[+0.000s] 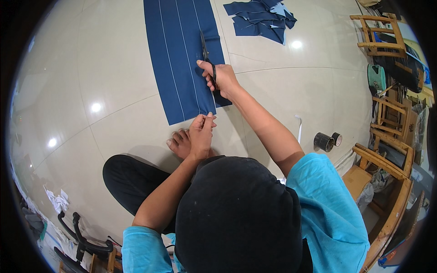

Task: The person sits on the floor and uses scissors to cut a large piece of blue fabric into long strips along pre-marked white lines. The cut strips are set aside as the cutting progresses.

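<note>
A long piece of dark blue fabric with pale lines running along it lies on the tiled floor in front of me. My right hand grips black-handled scissors, whose blades point away from me along the fabric's right side. Beside the blades, a strip on the right looks partly separated from the rest. At the near edge of the cloth, my left hand pinches its right corner between thumb and fingers. My bare foot shows just behind that hand.
A heap of blue fabric pieces lies at the far right. Rolls of tape and a thin white strip rest right of my arm. Wooden frames line the right side; a black chair base stands near left.
</note>
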A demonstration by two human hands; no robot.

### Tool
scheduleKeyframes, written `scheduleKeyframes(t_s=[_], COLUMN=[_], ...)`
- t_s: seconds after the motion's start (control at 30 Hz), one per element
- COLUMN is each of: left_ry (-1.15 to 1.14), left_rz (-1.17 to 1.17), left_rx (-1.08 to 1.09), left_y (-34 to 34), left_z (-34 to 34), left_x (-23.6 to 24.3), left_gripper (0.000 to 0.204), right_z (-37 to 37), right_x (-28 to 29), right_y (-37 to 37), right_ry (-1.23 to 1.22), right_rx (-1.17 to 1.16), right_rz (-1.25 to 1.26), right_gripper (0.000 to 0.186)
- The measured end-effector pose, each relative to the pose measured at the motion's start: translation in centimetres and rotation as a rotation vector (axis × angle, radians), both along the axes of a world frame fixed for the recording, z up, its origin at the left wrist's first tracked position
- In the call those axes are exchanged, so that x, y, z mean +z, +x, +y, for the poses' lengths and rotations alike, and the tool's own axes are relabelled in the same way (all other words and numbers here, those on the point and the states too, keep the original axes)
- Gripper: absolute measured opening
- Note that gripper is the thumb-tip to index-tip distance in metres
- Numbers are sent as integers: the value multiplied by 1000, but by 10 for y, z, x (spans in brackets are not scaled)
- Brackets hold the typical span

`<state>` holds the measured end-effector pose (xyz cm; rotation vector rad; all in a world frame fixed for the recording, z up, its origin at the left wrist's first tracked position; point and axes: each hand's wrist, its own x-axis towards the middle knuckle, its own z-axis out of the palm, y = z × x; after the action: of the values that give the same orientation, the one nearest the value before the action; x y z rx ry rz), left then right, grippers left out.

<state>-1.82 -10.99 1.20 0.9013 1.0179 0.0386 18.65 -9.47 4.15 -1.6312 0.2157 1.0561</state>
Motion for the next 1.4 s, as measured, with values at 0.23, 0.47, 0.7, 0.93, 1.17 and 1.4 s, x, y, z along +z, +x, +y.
scheduleKeyframes(t_s=[0.23,0.47,0.7,0.93,1.17,1.4], left_ry=[-5,-4,-3,10,2,4], left_rz=[-3,-4,-4,-13,-14,-8], left_rx=[8,5,8,-1,-5,-5], left_y=[0,-1,0,-1,-1,0], left_z=[0,-1,-2,-1,-1,-1], left_x=[-1,0,-2,-1,-3,0], left_gripper=[26,26,26,27,27,27], right_z=[8,12,12,10,17,27], right_x=[-3,-5,-7,-9,-4,-6], right_y=[10,15,15,14,22,34], right_ry=[3,0,9,25,11,12], right_rx=[-7,2,3,23,9,17], right_rz=[-3,-4,-18,-40,-11,-30], right_gripper=[49,47,43,42,48,50])
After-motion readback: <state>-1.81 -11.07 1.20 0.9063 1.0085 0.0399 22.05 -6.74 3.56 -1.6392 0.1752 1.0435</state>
